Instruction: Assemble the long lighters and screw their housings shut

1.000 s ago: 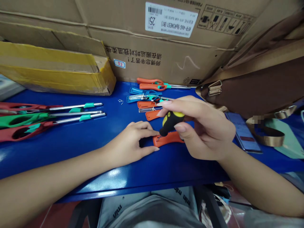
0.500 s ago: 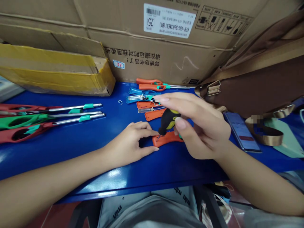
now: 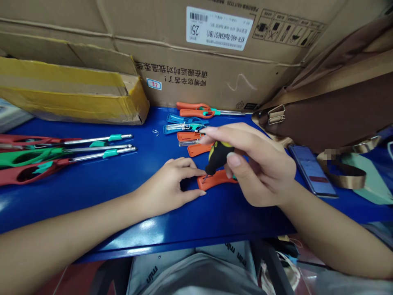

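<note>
On the blue table, my left hand [image 3: 172, 184] grips the near end of an orange utility lighter [image 3: 215, 179] between thumb and fingers. My right hand [image 3: 260, 164] holds a short black and yellow screwdriver [image 3: 219, 156], its shaft tilted and its tip at the end of the orange handle. The right hand hides the rest of that lighter. Just behind lie opened orange handle halves [image 3: 196, 150] and blue handle halves [image 3: 176, 119] with clear fuel tanks. A few tiny screws [image 3: 155, 132] are scattered to their left.
Several red and green lighters [image 3: 39, 155] lie at the left. Assembled orange lighters [image 3: 196, 111] rest by a big cardboard box [image 3: 172, 45]. A yellow-taped carton [image 3: 73, 98] stands back left. A phone [image 3: 313, 170] and a brown bag [image 3: 334, 110] are at the right.
Both hands stay nearly where they were. The right fingers have shifted slightly around the screwdriver, whose tip remains at the orange handle's end.
</note>
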A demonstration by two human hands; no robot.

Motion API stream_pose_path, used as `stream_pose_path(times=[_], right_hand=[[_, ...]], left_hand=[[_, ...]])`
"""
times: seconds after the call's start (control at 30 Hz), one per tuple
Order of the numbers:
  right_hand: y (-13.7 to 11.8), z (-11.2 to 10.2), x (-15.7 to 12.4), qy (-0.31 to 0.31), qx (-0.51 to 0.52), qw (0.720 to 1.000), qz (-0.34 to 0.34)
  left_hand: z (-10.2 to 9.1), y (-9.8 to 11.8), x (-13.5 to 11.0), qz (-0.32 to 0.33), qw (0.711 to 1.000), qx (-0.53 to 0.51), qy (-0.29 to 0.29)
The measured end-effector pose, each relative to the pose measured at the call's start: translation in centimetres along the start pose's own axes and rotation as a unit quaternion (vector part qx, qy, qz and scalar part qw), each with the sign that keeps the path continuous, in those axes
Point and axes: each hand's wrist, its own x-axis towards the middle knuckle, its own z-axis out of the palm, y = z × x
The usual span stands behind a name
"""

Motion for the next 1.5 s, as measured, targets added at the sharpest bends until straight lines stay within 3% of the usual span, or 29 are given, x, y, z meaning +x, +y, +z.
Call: stream_pose_path(times=[0.2,0.4,0.53,0.67,0.77,1.0,1.2,1.4,1.5], right_hand=[[-0.3,0.3,0.2,0.045,-0.023,0.999,-0.015],[-0.3,-0.1,0.2,-0.01,-0.011,1.0,-0.015],[-0.3,0.1,0.2,0.026,0.01,1.0,-0.01],[-0.1,0.2,0.2,0.057,-0.04,0.998,0.007],[-0.1,0.1,0.2,0.039,-0.047,0.998,0.003],[-0.7,-0.1,0.4,-0.017,0.047,0.999,-0.019],[-1.7,-0.3,0.6,-0.033,0.012,0.999,-0.018],[-1.6,-0.1,0.2,-0.004,-0.057,0.998,0.001],[-0.8,0.5,0.1,0.077,-0.015,0.997,0.021]], left_hand=[[0.1,-0.1,0.0,-0.003,1.0,-0.014,0.01],[0.0,-0.1,-0.1,0.005,1.0,0.006,0.004],[0.0,-0.1,0.0,0.009,1.0,0.003,0.011],[0.0,0.0,0.1,0.001,1.0,0.009,0.01],[-0.1,0.1,0.1,-0.003,1.0,0.009,0.009],[0.1,0.1,-0.1,-0.015,1.0,-0.002,0.006],[-0.1,0.9,0.0,-0.034,0.999,-0.001,-0.018],[-0.1,0.9,0.1,-0.027,0.999,-0.014,-0.01],[-0.2,0.5,0.0,-0.019,1.0,0.02,-0.01]])
